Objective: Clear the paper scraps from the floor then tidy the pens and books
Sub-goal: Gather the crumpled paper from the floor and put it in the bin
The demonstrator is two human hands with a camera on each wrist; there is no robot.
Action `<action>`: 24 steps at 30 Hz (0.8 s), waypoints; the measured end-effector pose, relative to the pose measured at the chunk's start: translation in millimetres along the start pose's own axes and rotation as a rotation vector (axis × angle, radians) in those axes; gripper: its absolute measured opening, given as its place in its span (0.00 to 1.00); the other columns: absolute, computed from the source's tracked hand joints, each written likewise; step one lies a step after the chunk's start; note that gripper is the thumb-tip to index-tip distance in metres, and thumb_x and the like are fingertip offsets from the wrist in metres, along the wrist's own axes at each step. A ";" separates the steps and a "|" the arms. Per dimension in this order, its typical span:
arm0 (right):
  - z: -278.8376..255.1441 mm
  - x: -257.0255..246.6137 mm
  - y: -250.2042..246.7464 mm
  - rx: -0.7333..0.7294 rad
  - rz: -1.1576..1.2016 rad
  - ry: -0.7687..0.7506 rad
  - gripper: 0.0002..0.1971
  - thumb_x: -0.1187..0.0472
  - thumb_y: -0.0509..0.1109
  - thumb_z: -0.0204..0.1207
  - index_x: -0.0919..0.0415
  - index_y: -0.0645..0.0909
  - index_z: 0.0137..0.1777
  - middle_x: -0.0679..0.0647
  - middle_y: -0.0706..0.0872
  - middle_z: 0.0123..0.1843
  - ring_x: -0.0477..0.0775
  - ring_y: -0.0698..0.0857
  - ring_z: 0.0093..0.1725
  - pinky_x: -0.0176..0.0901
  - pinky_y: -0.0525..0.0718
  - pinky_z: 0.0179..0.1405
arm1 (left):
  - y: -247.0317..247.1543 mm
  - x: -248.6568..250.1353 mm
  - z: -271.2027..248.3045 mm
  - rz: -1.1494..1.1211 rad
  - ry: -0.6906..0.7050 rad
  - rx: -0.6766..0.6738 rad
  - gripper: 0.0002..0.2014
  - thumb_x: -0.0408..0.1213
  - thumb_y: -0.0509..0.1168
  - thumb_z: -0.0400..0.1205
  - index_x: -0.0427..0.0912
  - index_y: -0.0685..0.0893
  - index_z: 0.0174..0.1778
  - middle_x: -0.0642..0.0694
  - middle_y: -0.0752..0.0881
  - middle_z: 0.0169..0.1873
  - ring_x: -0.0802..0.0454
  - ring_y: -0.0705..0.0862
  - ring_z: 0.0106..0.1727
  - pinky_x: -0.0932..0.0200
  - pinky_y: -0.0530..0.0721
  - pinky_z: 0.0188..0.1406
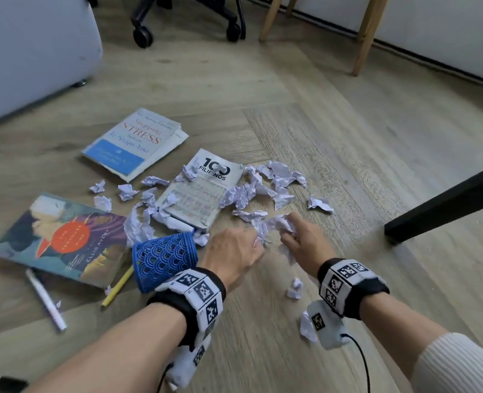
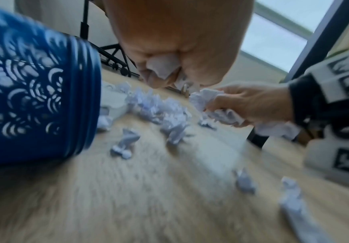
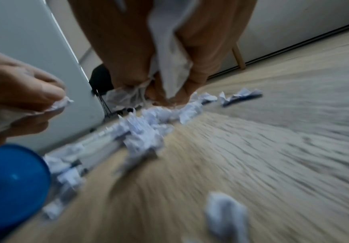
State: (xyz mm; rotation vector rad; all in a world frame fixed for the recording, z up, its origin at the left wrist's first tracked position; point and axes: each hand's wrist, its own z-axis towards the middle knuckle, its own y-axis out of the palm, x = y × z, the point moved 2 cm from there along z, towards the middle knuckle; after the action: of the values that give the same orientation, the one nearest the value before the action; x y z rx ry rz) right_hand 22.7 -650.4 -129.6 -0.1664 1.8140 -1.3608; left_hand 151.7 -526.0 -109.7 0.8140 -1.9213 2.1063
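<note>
Both of your hands, the left hand (image 1: 236, 251) and right hand (image 1: 305, 239), close together at mid-frame, are already clenched on crumpled white paper scraps (image 1: 274, 224), so keep those fists tight as you rake the loose wads lying right of the grey paperback (image 1: 203, 191).

Matt wood-grain plank floor (image 1: 334, 143), crumpled white paper scraps (image 1: 283, 177), glossy paper-covered books (image 1: 64, 239), blue perforated plastic cup (image 1: 163, 258) with smooth rim, matt yellow pencil (image 1: 118, 286), white smooth pen (image 1: 46, 299), pale wooden legs (image 1: 366, 35), black cloth wristbands (image 1: 376, 290).
</note>
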 end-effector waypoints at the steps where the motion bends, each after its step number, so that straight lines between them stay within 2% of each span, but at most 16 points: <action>1: 2.1 -12.9 -6.8 0.037 0.025 -0.019 0.04 0.62 0.66 0.79 0.60 0.72 0.47 0.50 0.76 0.30 0.53 0.74 0.31 0.46 0.69 0.31 | -13.6 1.3 -4.7 -0.038 0.000 0.045 0.14 0.44 0.54 0.85 0.43 0.75 0.35 0.49 0.76 0.30 0.48 0.76 0.35 0.55 0.69 0.33; 3: 4.2 -42.4 -19.6 0.073 0.048 -0.062 0.06 0.61 0.65 0.80 0.56 0.70 0.45 0.47 0.73 0.28 0.48 0.71 0.27 0.42 0.68 0.27 | -41.3 -1.0 -15.6 -0.070 -0.021 0.103 0.16 0.43 0.55 0.84 0.46 0.69 0.30 0.51 0.73 0.25 0.49 0.74 0.30 0.54 0.68 0.30; 7: 1.5 -121.2 -32.8 0.064 0.108 -0.185 0.06 0.59 0.66 0.80 0.60 0.73 0.47 0.51 0.76 0.28 0.45 0.71 0.26 0.28 0.68 0.25 | -108.9 -25.7 -56.6 -0.042 -0.137 0.222 0.19 0.43 0.55 0.84 0.46 0.64 0.25 0.50 0.68 0.21 0.46 0.70 0.29 0.55 0.62 0.26; 8: -1.3 -144.7 -32.8 0.047 0.128 -0.230 0.05 0.59 0.66 0.80 0.60 0.74 0.48 0.52 0.78 0.30 0.45 0.73 0.27 0.29 0.70 0.28 | -128.8 -32.8 -71.4 -0.012 -0.158 0.258 0.19 0.43 0.56 0.84 0.45 0.65 0.26 0.50 0.68 0.22 0.45 0.70 0.30 0.53 0.63 0.28; 10: -9.3 -199.0 -29.6 -0.011 0.167 -0.333 0.04 0.58 0.66 0.79 0.58 0.76 0.49 0.53 0.80 0.31 0.49 0.75 0.29 0.43 0.74 0.33 | -173.4 -46.6 -106.3 0.033 -0.201 0.322 0.17 0.44 0.56 0.83 0.44 0.67 0.28 0.49 0.70 0.24 0.45 0.70 0.31 0.52 0.66 0.30; 11: -13.8 -229.6 -26.3 -0.048 0.181 -0.396 0.04 0.57 0.67 0.79 0.57 0.76 0.48 0.52 0.80 0.30 0.50 0.75 0.28 0.46 0.74 0.32 | -197.3 -54.0 -127.2 0.047 -0.223 0.360 0.17 0.45 0.56 0.83 0.44 0.67 0.29 0.49 0.71 0.23 0.46 0.71 0.30 0.52 0.69 0.30; 13: -27.2 -295.2 -17.9 -0.129 0.207 -0.526 0.04 0.57 0.67 0.79 0.56 0.76 0.47 0.52 0.81 0.29 0.51 0.76 0.26 0.44 0.74 0.30 | -244.4 -67.8 -174.6 0.086 -0.279 0.455 0.18 0.46 0.55 0.80 0.41 0.66 0.27 0.48 0.71 0.21 0.46 0.71 0.28 0.51 0.70 0.28; 15: -46.5 -364.2 -7.0 -0.218 0.278 -0.646 0.03 0.58 0.67 0.79 0.56 0.77 0.48 0.55 0.84 0.30 0.50 0.80 0.25 0.39 0.76 0.27 | -291.8 -79.4 -226.8 0.152 -0.356 0.551 0.18 0.46 0.54 0.78 0.42 0.63 0.25 0.47 0.68 0.18 0.46 0.67 0.26 0.51 0.64 0.27; 17: -72.3 -433.2 6.7 -0.302 0.316 -0.761 0.03 0.57 0.66 0.79 0.55 0.78 0.48 0.55 0.85 0.31 0.49 0.81 0.27 0.41 0.78 0.30 | -335.1 -90.1 -284.8 0.227 -0.456 0.679 0.20 0.44 0.56 0.80 0.44 0.58 0.23 0.46 0.61 0.17 0.47 0.62 0.24 0.51 0.59 0.26; 19: -101.9 -497.9 24.2 -0.416 0.360 -0.842 0.04 0.56 0.65 0.78 0.54 0.79 0.48 0.53 0.85 0.32 0.49 0.81 0.30 0.44 0.80 0.35 | -370.4 -99.4 -344.6 0.290 -0.576 0.777 0.22 0.42 0.58 0.82 0.43 0.59 0.24 0.46 0.60 0.18 0.45 0.62 0.25 0.51 0.61 0.25; 22: -155.3 -586.1 55.0 -0.566 0.385 -0.966 0.04 0.56 0.65 0.77 0.55 0.78 0.46 0.52 0.87 0.34 0.54 0.85 0.36 0.46 0.81 0.38 | -400.8 -116.8 -435.2 0.525 -0.737 0.833 0.18 0.44 0.56 0.82 0.43 0.63 0.28 0.46 0.67 0.20 0.36 0.71 0.29 0.51 0.67 0.27; 24: -191.7 -634.9 78.6 -0.620 0.388 -1.014 0.06 0.56 0.64 0.78 0.58 0.78 0.46 0.53 0.86 0.37 0.57 0.84 0.40 0.44 0.76 0.37 | -408.8 -130.7 -491.5 0.647 -0.863 0.828 0.16 0.44 0.55 0.82 0.45 0.63 0.29 0.40 0.75 0.25 0.34 0.75 0.32 0.52 0.65 0.28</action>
State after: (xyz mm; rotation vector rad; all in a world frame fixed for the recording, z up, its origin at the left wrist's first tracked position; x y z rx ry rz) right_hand 325.3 -127.9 155.8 -0.6570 1.2106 -0.2660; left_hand 321.9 38.3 170.2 1.6336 -1.6945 3.4795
